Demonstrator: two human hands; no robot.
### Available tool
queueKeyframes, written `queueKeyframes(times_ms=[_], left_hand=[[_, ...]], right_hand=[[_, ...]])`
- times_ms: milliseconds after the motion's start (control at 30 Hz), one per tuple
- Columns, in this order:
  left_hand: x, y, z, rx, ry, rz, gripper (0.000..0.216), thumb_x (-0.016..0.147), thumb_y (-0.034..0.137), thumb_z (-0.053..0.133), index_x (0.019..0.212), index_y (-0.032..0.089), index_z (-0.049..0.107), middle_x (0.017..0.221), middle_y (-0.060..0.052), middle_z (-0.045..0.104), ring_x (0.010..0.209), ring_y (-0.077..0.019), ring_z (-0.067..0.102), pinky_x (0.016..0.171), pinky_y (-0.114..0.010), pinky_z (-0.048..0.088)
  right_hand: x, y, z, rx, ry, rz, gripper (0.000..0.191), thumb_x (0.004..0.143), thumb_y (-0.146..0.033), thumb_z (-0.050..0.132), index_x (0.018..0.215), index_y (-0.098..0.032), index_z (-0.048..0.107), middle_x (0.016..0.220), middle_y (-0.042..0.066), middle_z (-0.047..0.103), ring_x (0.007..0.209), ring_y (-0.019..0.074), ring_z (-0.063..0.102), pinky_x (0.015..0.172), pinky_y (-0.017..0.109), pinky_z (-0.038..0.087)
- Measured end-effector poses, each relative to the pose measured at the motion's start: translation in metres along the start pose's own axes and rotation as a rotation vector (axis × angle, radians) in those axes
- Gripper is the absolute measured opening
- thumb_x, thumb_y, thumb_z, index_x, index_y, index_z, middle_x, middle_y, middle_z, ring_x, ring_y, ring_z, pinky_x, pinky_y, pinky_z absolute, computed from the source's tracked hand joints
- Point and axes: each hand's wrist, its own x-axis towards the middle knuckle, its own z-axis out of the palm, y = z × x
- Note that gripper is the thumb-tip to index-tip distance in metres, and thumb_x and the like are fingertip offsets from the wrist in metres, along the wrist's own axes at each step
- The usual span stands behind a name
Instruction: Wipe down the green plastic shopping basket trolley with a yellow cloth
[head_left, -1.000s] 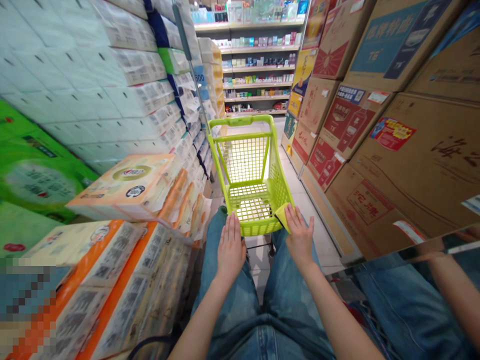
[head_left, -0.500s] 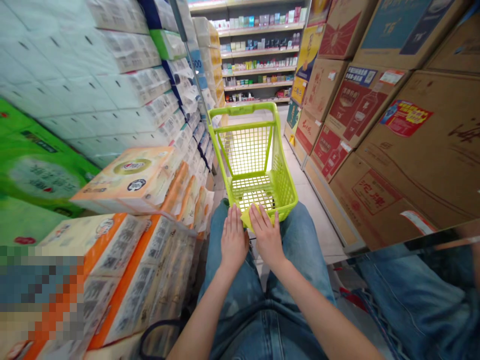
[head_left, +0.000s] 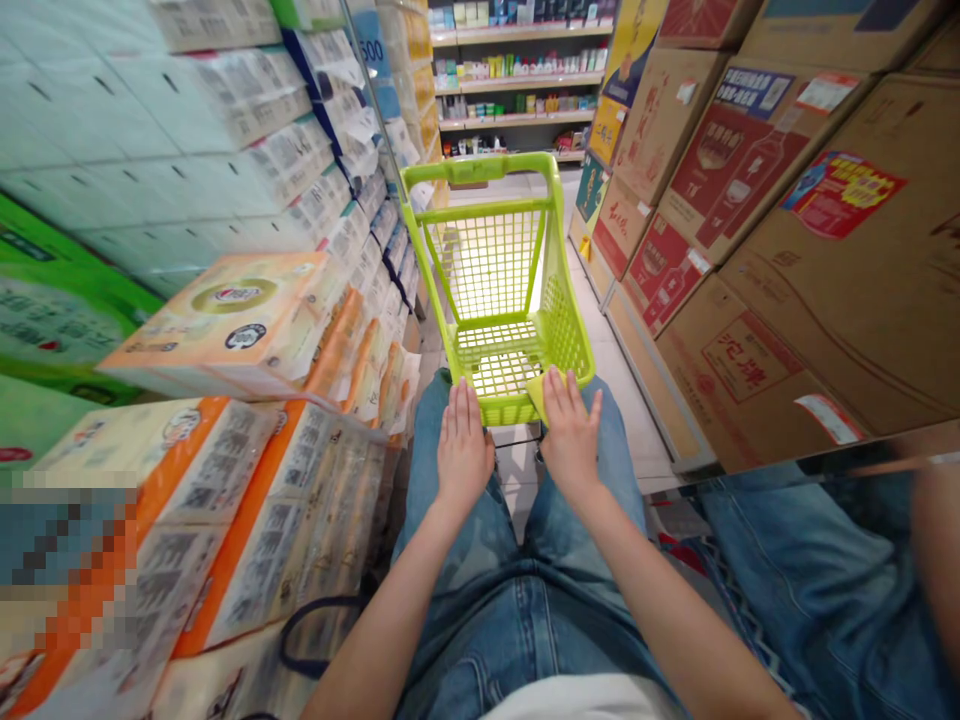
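Observation:
A lime-green plastic shopping basket [head_left: 495,290] with mesh sides and a handle at its far end stands between my knees. My left hand [head_left: 465,450] lies on the left end of its near rim, fingers straight and close together, thumb hidden. Toward the right end of that rim, my right hand [head_left: 570,430] presses a yellow cloth [head_left: 537,396] against the plastic, with the cloth mostly under its fingers. Nothing lies inside the basket.
Stacked tissue packs [head_left: 217,310] rise close on my left. Cardboard cartons [head_left: 810,290] wall the right side. Shelves of small goods [head_left: 517,80] stand at the aisle's end. Another person's jeans-clad leg [head_left: 817,570] is close at my right.
My right hand has slid the yellow cloth from the middle of the near rim toward its right end. My left hand stays at the left end.

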Motion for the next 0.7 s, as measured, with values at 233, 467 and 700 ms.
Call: queueKeyframes(times_ms=[233, 467, 700], left_hand=[[-0.002, -0.005, 0.004, 0.009, 0.030, -0.009, 0.080, 0.091, 0.009, 0.042, 0.158, 0.009, -0.001, 0.162, -0.023, 0.025, 0.154, -0.0267, 0.013, 0.120, -0.049, 0.030], [-0.001, -0.003, 0.000, 0.001, 0.022, 0.004, 0.087, 0.088, 0.010, 0.048, 0.158, 0.010, -0.003, 0.163, -0.022, 0.022, 0.153, -0.0292, 0.015, 0.120, -0.050, 0.030], [0.001, -0.001, 0.000, -0.010, 0.021, -0.005, 0.088, 0.087, 0.009, 0.048, 0.158, 0.009, -0.004, 0.163, -0.023, 0.022, 0.153, -0.0299, 0.014, 0.120, -0.050, 0.030]], right_hand=[[-0.002, -0.062, 0.014, 0.095, -0.051, -0.192, 0.069, 0.086, -0.002, 0.037, 0.154, -0.014, 0.033, 0.161, 0.010, 0.033, 0.153, 0.0227, 0.020, 0.123, 0.057, 0.007], [-0.004, 0.016, 0.001, 0.011, 0.004, -0.187, 0.078, 0.080, 0.002, 0.035, 0.155, -0.020, 0.030, 0.158, 0.008, 0.040, 0.151, 0.0190, 0.025, 0.122, 0.061, 0.001], [0.003, 0.046, -0.002, -0.046, 0.058, 0.047, 0.087, 0.074, 0.003, 0.036, 0.157, -0.019, 0.023, 0.160, 0.009, 0.036, 0.151, 0.0227, 0.025, 0.120, 0.064, 0.015]])
